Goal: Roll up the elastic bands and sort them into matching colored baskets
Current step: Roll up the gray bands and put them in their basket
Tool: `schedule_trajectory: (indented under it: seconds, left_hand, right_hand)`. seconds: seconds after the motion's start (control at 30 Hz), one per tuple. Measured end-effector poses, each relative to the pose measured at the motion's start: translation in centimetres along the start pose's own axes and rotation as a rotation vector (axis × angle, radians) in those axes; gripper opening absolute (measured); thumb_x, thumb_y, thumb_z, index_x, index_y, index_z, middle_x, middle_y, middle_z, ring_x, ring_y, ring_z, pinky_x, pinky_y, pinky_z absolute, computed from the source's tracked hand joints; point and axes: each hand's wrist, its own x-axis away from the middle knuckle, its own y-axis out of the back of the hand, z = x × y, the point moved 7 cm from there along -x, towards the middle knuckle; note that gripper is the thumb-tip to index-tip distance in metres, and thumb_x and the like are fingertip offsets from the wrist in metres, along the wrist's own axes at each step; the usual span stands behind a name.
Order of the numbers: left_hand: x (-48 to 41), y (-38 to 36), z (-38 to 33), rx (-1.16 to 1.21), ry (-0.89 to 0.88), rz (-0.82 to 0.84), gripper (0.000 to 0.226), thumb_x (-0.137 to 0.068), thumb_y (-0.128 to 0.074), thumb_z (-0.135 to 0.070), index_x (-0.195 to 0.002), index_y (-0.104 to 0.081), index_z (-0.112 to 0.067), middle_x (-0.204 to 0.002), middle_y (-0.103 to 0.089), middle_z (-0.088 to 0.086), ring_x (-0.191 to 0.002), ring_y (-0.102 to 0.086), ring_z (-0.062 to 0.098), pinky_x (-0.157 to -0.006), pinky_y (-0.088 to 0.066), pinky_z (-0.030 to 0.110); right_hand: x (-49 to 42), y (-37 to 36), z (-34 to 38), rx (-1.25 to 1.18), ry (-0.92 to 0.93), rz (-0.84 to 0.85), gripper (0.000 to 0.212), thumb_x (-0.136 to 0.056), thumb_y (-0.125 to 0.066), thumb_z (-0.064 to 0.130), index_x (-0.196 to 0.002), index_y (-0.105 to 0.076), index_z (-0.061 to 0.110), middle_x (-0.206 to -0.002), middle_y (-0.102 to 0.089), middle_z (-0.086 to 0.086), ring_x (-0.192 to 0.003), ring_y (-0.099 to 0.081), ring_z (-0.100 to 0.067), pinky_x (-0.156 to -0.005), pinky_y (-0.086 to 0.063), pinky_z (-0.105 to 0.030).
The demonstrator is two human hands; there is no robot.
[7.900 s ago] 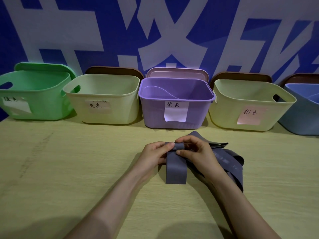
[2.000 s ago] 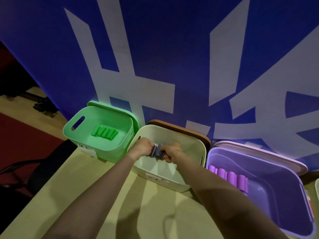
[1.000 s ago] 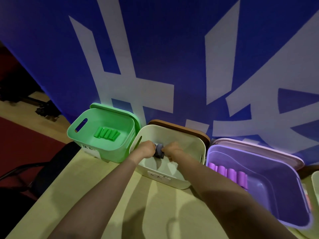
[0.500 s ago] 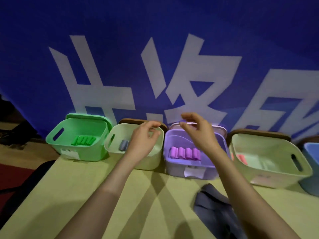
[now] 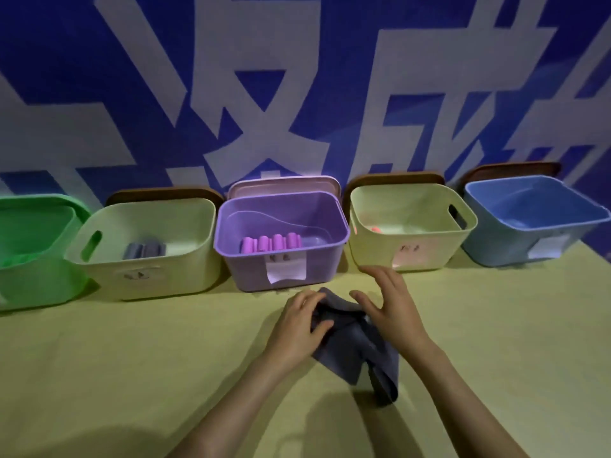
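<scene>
Far left: green basket (image 5: 29, 282), cut off by frame edge. Next: cream basket (image 5: 172, 276) w/ grey rolls (image 5: 143, 251) inside. Centre: purple basket (image 5: 244, 272) w/ purple rolls (image 5: 271, 242). On tabletop (image 5: 132, 358) in front: crumpled grey band (image 5: 350, 352), left grip (image 5: 297, 325) clenched on its left end; right grip (image 5: 393, 309) released, fingers spread over band's right side, contact unclear. Further right: 2nd cream basket (image 5: 429, 249), then blue basket (image 5: 506, 242).
</scene>
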Motion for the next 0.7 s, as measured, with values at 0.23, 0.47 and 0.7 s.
schedule_trajectory:
  seconds: [0.23, 0.47, 0.7]
  left_hand:
    - [2.3, -6.2, 3.5, -0.211, 0.047, 0.026, 0.086, -0.079, -0.011, -0.068, -0.145, -0.038, -0.02, -0.156, -0.022, -0.002, -0.144, -0.017, 0.017, -0.113, -0.008, 0.02]
    - [2.4, -4.2, 4.0, 0.108, 0.075, -0.204, 0.019, -0.095, -0.056, -0.011, -0.104, -0.069, -0.001, -0.119, -0.06, 0.008, -0.11, -0.054, 0.022, -0.092, -0.029, 0.011]
    - [3.9, -1.8, 1.7, 0.322, 0.072, -0.275, 0.015, -0.099, -0.047, -0.014, -0.093, -0.058, -0.007, -0.093, -0.061, 0.006, -0.087, -0.056, 0.021, -0.071, -0.037, 0.023]
  right_hand:
    - [3.1, -7.2, -6.3, 0.117, -0.16, 0.201, 0.043, -0.093, -0.059, 0.023, -0.134, -0.053, 0.01, -0.13, -0.054, -0.012, -0.122, -0.048, -0.029, -0.103, -0.038, -0.034]
    - [4.0, -6.0, -5.1, 0.058, -0.143, 0.064, 0.024, -0.091, -0.062, 0.019, -0.114, -0.065, 0.016, -0.106, -0.063, -0.005, -0.101, -0.057, -0.025, -0.078, -0.04, -0.026]
    - [2.1, -0.9, 3.9, 0.059, 0.127, 0.086, 0.019, -0.089, -0.066, 0.021, -0.107, -0.068, 0.016, -0.094, -0.064, 0.002, -0.087, -0.063, -0.018, -0.07, -0.043, -0.024]
